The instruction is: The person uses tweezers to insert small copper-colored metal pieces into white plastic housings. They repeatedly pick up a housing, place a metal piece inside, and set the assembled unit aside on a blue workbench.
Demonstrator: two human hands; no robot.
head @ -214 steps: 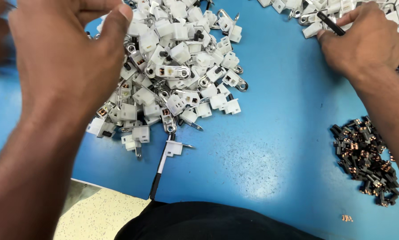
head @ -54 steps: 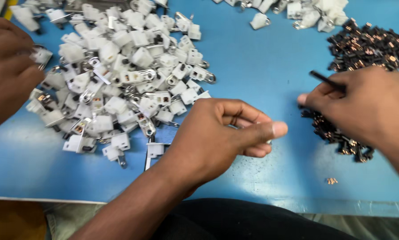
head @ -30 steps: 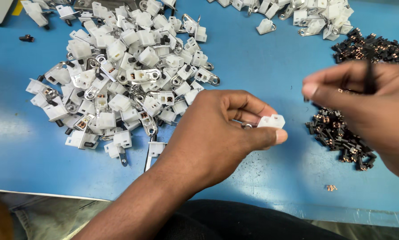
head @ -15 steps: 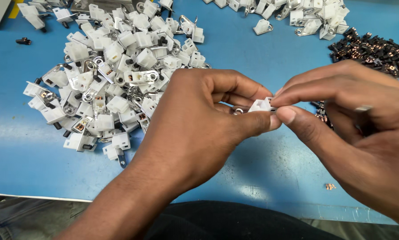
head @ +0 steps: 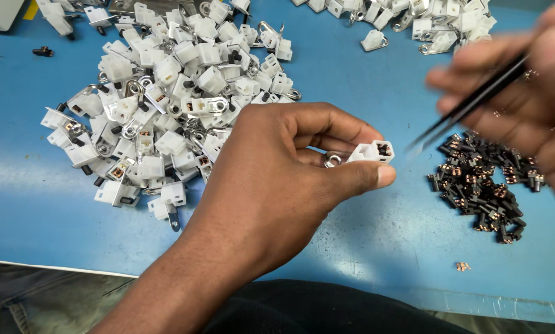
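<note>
My left hand (head: 277, 179) holds a small white plastic connector housing (head: 370, 151) between thumb and fingers, above the blue table (head: 352, 74). A dark insert shows in the housing's open end. My right hand (head: 525, 105), blurred at the right, grips black tweezers (head: 469, 105) whose tips point down-left toward the housing, a short gap away. Below the right hand lies a heap of small black and copper parts (head: 481, 185).
A large pile of white housings with metal tabs (head: 166, 105) lies at the left. A second pile of white housings (head: 413, 18) runs along the top edge. One loose copper piece (head: 462, 266) lies near the table's front edge. A small black part (head: 42, 51) lies at top left.
My right hand has pulled back to the right from the housing, with the tweezers now showing. My left hand still holds the housing, which now shows a dark insert.
</note>
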